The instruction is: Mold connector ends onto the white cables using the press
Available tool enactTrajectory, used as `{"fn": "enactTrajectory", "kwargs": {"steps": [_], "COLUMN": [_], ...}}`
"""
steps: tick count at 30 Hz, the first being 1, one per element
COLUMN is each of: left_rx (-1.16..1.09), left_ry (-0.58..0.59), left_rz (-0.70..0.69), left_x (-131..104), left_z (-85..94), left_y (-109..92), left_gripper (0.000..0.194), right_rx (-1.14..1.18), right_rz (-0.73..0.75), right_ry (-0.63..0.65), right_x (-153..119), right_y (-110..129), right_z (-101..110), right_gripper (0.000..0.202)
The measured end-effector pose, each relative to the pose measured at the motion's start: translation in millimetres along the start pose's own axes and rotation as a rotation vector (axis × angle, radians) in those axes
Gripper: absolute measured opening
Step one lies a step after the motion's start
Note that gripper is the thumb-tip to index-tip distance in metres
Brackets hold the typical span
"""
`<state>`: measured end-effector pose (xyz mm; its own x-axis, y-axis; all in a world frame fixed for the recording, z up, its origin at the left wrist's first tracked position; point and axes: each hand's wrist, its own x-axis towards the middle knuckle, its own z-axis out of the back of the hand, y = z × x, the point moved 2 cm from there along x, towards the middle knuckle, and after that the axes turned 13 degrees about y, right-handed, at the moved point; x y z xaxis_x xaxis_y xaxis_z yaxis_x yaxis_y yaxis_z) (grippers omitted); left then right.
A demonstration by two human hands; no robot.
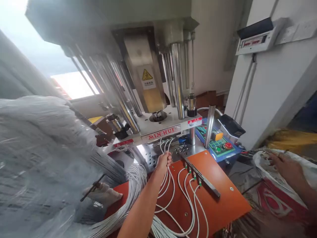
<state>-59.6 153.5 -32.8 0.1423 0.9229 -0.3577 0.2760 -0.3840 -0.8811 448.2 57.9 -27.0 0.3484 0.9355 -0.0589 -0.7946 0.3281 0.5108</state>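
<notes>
Orange board (223,201) taken as landmark. At its back edge, near the middle, the person's left hand (165,160) is closed round a few white cables (173,185); their far ends reach in under the lettered front plate of the press (161,133), which stands behind the board, and their slack curves back over it. On the board, right of these, lies a dark metal bar (201,180), four green-tipped cable ends (194,177) along its near side. Thick white cable bundle (136,175) over the board's left part. Right of the board, the right hand (282,163) is at the mouth of a white sack (262,162); cannot tell whether its fingers grip anything. Blue control box (224,152) beyond the board's back-right edge.
</notes>
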Motion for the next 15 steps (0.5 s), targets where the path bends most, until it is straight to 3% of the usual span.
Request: {"fn": "enactTrajectory", "kwargs": {"steps": [2,4,7,9,12,14,15], "left_rx": [0.017,0.005,-0.051,-0.077,-0.098,-0.112,-0.118], "left_ry": [0.025,0.011,0.022,0.047,0.001,-0.026,-0.036], "left_rz": [-0.011,-0.040,-0.057,-0.047,-0.068,-0.087,-0.092], "left_x": [6.7,9.7,3.8,-1.0,0.0,3.4,4.6], "left_z": [8.5,14.3,7.0,-4.5,-11.0,-6.2,-2.7], "left_y": [-5.1,-7.6,-2.9,2.9,9.2,12.0,13.4], "left_gripper": [0.029,0.025,0.023,0.027,0.029,0.029,0.029], "right_rx": [-0.010,-0.054,-0.100,-0.047,0.135,0.111,0.049], "right_rz": [-0.147,-0.223,-0.191,0.028,0.588,0.863,0.976], "right_ry": [-0.019,-0.052,-0.060,0.061,0.359,0.429,0.381], "right_x": [5.1,11.4,10.1,3.6,-7.7,-9.6,-7.1], "right_y": [-27.2,-40.0,-24.5,14.1,110.0,183.9,220.0], "right_z": [19.0,27.1,16.6,-7.0,-61.0,-101.4,-120.9], "right_gripper": [0.048,0.048,0.048,0.045,0.041,0.041,0.041]}}
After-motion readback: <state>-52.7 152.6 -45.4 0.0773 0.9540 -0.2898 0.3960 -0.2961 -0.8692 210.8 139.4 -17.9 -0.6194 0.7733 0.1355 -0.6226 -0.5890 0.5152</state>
